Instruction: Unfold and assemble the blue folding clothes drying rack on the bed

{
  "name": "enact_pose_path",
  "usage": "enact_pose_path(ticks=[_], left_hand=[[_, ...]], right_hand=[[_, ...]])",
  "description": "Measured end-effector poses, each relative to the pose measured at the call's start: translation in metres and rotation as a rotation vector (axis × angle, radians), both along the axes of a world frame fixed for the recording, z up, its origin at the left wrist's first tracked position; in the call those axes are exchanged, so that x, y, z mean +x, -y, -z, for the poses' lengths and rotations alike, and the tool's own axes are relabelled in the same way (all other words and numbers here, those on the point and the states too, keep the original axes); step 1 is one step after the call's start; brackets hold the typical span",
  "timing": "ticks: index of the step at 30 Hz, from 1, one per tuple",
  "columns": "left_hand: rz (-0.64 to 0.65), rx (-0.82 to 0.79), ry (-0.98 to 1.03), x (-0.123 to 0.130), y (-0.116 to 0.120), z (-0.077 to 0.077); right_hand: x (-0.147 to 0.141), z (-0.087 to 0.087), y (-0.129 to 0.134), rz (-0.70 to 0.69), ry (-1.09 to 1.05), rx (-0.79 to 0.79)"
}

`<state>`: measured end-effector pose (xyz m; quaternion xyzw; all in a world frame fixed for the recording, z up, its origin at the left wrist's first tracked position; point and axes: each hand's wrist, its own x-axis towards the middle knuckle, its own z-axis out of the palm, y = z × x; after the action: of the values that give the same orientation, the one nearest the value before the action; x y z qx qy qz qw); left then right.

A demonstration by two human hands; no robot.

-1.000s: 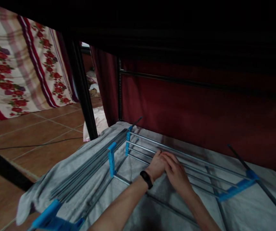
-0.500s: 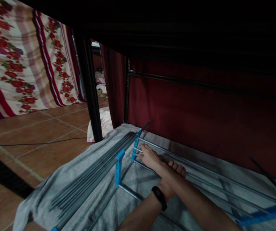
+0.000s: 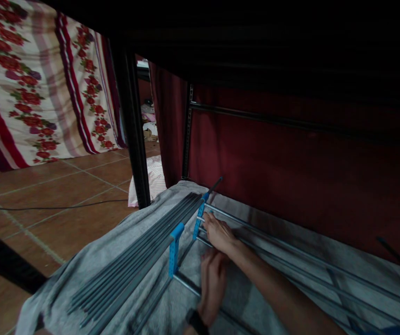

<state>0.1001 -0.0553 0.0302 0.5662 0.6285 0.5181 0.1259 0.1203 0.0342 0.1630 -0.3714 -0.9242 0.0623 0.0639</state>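
Observation:
My right hand (image 3: 219,232) reaches to the far blue plastic bracket (image 3: 199,221). Its fingers are closed round the end of a metal tube there, one of several tubes (image 3: 273,239) running off to the right from that bracket. My left hand (image 3: 213,274), with a black band (image 3: 196,321) on the wrist, is below and nearer me, its fingers curled together. Whatever they hold, if anything, is hidden. It passes over a lower metal tube (image 3: 186,283) that joins the near blue bracket (image 3: 174,251). Both brackets stand upright on the grey cloth.
A bundle of loose grey tubes (image 3: 130,256) lies left of the brackets on the grey cloth (image 3: 91,260). A black post (image 3: 135,139) and a dark low overhead surface (image 3: 255,42) frame the space. A red cloth (image 3: 273,163) hangs behind. A cable (image 3: 63,207) crosses the tiled floor.
My left hand has come out from behind my right forearm, moving left toward the near bracket. My right hand stays by the far bracket. The view has shifted slightly.

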Motion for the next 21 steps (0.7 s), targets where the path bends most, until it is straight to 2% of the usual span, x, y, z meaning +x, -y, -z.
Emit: enact_pose_path(ticks=[3,5,8,10,16,21], left_hand=[[-0.307,0.070,0.183,-0.042,-0.021,-0.010],[-0.380,0.127,0.213,-0.062,-0.044,-0.022],[-0.292,0.147,0.275,-0.078,-0.073,-0.039],[-0.207,0.153,0.330,-0.082,-0.085,-0.043],[-0.152,0.168,0.437,-0.085,-0.094,-0.036],[-0.137,0.140,0.410,-0.092,-0.096,-0.034]], right_hand=[[-0.002,0.001,0.000,0.019,0.009,0.022],[-0.003,0.001,0.000,0.035,0.023,0.019],[-0.004,-0.001,0.001,0.062,0.048,0.009],[-0.005,-0.004,0.001,0.071,0.056,0.007],[-0.003,-0.008,0.002,0.037,0.044,0.016],[-0.001,-0.010,-0.001,0.035,0.019,-0.016]])
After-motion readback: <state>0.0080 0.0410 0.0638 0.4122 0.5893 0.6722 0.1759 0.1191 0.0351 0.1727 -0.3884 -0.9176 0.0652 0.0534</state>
